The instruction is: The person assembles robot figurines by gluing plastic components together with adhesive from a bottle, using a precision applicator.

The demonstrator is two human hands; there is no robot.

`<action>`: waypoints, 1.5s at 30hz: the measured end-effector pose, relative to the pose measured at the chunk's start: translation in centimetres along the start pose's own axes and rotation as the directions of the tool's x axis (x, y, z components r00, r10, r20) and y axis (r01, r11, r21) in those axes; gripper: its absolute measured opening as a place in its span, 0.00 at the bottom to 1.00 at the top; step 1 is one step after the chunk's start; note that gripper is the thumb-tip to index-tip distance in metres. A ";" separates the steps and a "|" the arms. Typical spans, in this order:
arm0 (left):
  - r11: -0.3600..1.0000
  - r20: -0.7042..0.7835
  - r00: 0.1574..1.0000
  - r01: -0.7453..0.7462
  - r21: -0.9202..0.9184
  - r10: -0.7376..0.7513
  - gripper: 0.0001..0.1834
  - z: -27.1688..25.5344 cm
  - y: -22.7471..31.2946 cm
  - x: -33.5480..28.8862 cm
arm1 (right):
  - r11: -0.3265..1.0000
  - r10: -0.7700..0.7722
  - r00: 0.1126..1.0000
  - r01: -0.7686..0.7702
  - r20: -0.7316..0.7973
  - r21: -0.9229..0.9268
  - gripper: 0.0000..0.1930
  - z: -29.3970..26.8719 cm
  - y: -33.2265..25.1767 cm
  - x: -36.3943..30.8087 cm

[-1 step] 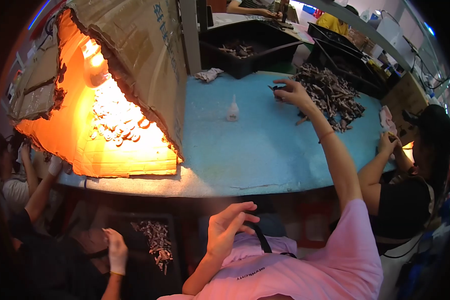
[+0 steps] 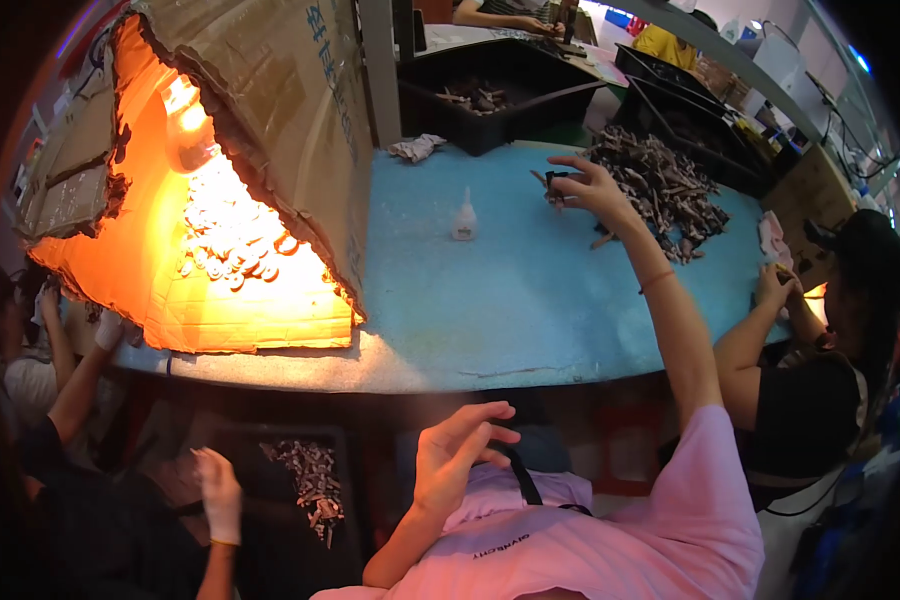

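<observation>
My right hand (image 2: 588, 186) reaches far across the blue table top (image 2: 530, 300) to the near edge of a heap of small dark parts (image 2: 670, 195). Its fingers pinch one small dark part (image 2: 555, 181) at the heap's left side. My left hand (image 2: 457, 455) hovers close to my chest below the table's front edge, fingers spread and holding nothing. A small white squeeze bottle (image 2: 464, 216) stands upright on the table, to the left of my right hand.
A cardboard hood (image 2: 270, 90) with a glowing orange lamp (image 2: 185, 130) covers small rings (image 2: 235, 245) at left. Black trays (image 2: 500, 95) stand behind. A seated person (image 2: 830, 340) works at right; a gloved hand (image 2: 220, 495) and a bin of parts (image 2: 310, 480) are lower left.
</observation>
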State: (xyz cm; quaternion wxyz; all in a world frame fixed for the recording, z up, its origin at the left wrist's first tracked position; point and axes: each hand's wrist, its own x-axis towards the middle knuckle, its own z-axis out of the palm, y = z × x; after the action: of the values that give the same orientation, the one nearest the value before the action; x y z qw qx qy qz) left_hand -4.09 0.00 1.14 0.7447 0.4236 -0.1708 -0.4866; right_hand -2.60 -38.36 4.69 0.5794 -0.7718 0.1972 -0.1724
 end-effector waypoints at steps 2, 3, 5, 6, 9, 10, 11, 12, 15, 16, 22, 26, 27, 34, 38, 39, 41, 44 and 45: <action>1.000 0.014 1.000 0.006 0.012 -0.007 0.13 0.2 0.1 0.3 | 0.979 -0.014 0.998 0.003 0.053 0.205 0.23 1.4 -1.0 -2.5; 1.000 0.037 0.999 0.009 0.026 -0.010 0.13 0.2 0.1 0.5 | 0.937 -0.076 0.989 0.027 0.127 0.348 0.23 2.4 -1.8 -4.1; 0.999 0.063 0.998 0.022 0.047 -0.025 0.14 0.8 0.4 1.0 | 0.853 -0.169 0.967 0.047 0.190 0.519 0.23 3.4 -2.5 -7.4; 0.997 0.082 0.996 0.022 0.073 -0.028 0.14 1.2 0.6 1.2 | 0.830 -0.198 0.959 0.053 0.204 0.555 0.23 3.9 -2.6 -8.8; 0.996 0.087 0.996 0.020 0.083 -0.027 0.14 1.9 1.1 1.5 | 0.737 -0.285 0.939 0.087 0.191 0.670 0.23 6.2 -2.3 -11.9; 0.997 0.105 0.994 0.029 0.077 -0.037 0.14 2.2 1.2 1.5 | 0.698 -0.313 0.933 0.098 0.180 0.709 0.23 6.9 -2.0 -12.7; 0.999 0.130 0.991 0.008 0.048 -0.014 0.16 2.1 0.9 1.7 | 0.603 -0.324 0.937 0.101 0.127 0.791 0.20 8.2 -2.2 -13.5; 0.999 0.115 0.993 0.008 0.047 -0.013 0.16 2.4 0.7 1.6 | 0.598 -0.323 0.937 0.090 0.137 0.796 0.20 9.6 -2.2 -14.2; 0.990 0.096 0.986 -0.131 -0.054 0.136 0.24 3.6 0.1 2.0 | 0.642 -0.320 0.943 0.289 -0.094 0.710 0.21 13.0 -2.8 -16.0; 0.990 0.086 0.987 -0.132 -0.051 0.136 0.24 3.6 -0.1 2.0 | 0.648 -0.346 0.931 0.326 -0.116 0.688 0.22 13.9 -2.6 -16.5; 0.945 0.048 0.994 -0.080 -0.318 0.100 0.20 3.0 -1.1 1.8 | 0.649 -0.508 0.812 0.580 -0.288 0.491 0.20 16.7 -2.1 -18.8; 0.905 0.060 0.988 -0.105 -0.411 0.142 0.18 1.6 -2.5 1.9 | 0.694 -0.690 0.689 0.717 -0.223 0.066 0.20 16.9 -1.1 -20.1; 0.889 0.085 0.988 -0.077 -0.451 0.129 0.17 1.4 -2.6 1.9 | 0.696 -0.708 0.678 0.717 -0.196 -0.036 0.19 16.9 -0.9 -20.4; 0.809 0.029 0.999 -0.018 -0.588 0.044 0.15 0.7 -0.1 1.8 | 0.548 -0.821 0.569 0.811 0.056 -0.204 0.18 15.1 -2.4 -19.6; 0.859 -0.025 0.988 -0.146 -0.490 0.154 0.14 -1.1 0.0 1.5 | 0.852 -0.519 0.791 0.508 -0.324 -0.124 0.14 13.2 -0.9 -16.0; 0.865 -0.087 0.981 -0.196 -0.461 0.175 0.12 -1.3 0.1 1.1 | 0.904 -0.384 0.861 0.425 -0.333 0.057 0.14 13.4 -1.6 -13.2; 0.879 -0.094 0.973 -0.229 -0.418 0.209 0.12 -1.2 0.3 0.6 | 0.946 -0.324 0.923 0.320 -0.210 -0.051 0.19 12.3 -1.1 -8.8; 0.896 -0.108 0.958 -0.286 -0.341 0.265 0.11 -0.9 0.4 -0.1 | 0.933 -0.328 0.925 0.283 -0.195 -0.224 0.22 12.4 2.0 -3.5; 0.901 -0.109 0.953 -0.301 -0.312 0.281 0.11 -0.9 0.4 -0.2 | 0.915 -0.325 0.922 0.250 -0.209 -0.317 0.22 12.5 2.8 -2.2</action>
State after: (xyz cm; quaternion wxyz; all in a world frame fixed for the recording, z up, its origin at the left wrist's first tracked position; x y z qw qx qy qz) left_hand -3.34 0.60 1.01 0.8734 0.2797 -0.1267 -0.3781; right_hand 1.41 -27.69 -1.45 0.4001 -0.8385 0.1768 -0.3249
